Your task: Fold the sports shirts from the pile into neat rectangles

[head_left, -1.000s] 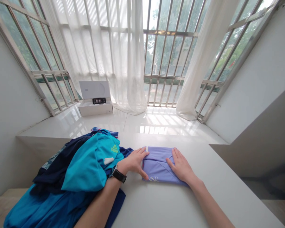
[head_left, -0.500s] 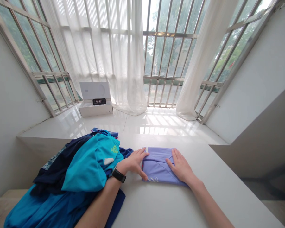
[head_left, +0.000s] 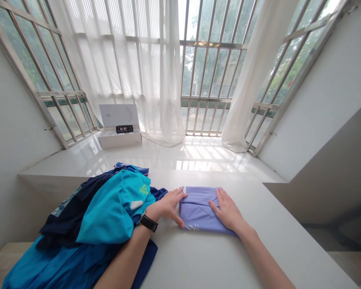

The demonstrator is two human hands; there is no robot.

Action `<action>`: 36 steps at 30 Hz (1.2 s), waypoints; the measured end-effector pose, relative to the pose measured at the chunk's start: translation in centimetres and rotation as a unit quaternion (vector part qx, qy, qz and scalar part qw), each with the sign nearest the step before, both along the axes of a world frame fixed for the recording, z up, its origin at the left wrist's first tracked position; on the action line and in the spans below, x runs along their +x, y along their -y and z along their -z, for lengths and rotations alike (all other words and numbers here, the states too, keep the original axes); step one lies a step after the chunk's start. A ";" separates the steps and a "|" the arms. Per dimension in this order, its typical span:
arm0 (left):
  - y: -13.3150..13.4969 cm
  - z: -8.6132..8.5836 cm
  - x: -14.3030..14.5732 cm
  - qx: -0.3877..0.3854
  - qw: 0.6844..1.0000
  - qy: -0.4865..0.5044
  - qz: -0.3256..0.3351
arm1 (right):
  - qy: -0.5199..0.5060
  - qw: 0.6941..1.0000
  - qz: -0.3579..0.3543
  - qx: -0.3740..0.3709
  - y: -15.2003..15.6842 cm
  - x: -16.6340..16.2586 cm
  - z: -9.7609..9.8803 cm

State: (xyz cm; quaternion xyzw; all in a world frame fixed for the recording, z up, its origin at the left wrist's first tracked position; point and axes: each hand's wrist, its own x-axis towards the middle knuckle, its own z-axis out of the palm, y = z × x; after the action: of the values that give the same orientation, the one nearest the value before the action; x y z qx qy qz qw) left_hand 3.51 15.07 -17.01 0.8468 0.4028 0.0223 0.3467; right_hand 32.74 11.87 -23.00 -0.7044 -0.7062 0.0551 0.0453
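A lavender garment, probably a shirt, lies folded into a flat rectangle on the white table. White markings show near its lower left corner. My left hand, with a black watch on the wrist, touches the left edge, thumb and fingers spread apart. Across the right part of the cloth rests my right hand, flat with its fingers stretched out. Beside my left forearm is a heap of loose clothes, with a bright turquoise shirt on top of dark navy and blue pieces.
On the window ledge behind the table stands an open white box with a black device in it. Sheer white curtains hang before the barred windows. A white wall slopes in at the right.
Both hands keep their places on the folded lavender garment. The whole view has shifted very slightly; nothing else has visibly moved.
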 end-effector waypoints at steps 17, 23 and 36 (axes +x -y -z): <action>-0.1 0.2 -0.4 -0.004 1.000 0.013 -0.001 | -0.005 1.000 -0.002 -0.016 0.3 -0.2 -1.1; 0.1 0.0 -0.3 0.001 1.000 0.006 0.000 | -0.005 1.000 0.002 -0.025 0.5 -0.4 -1.5; 5.6 -0.3 5.5 0.229 0.973 -0.010 -0.014 | -0.008 0.999 -0.001 -0.032 0.6 -0.6 -1.9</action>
State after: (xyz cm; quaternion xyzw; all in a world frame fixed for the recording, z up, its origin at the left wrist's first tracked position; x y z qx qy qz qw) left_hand 9.01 9.47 -16.72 0.8980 0.4022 0.1106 0.1397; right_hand 32.09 11.27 -21.13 -0.7044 -0.7044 0.0832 0.0280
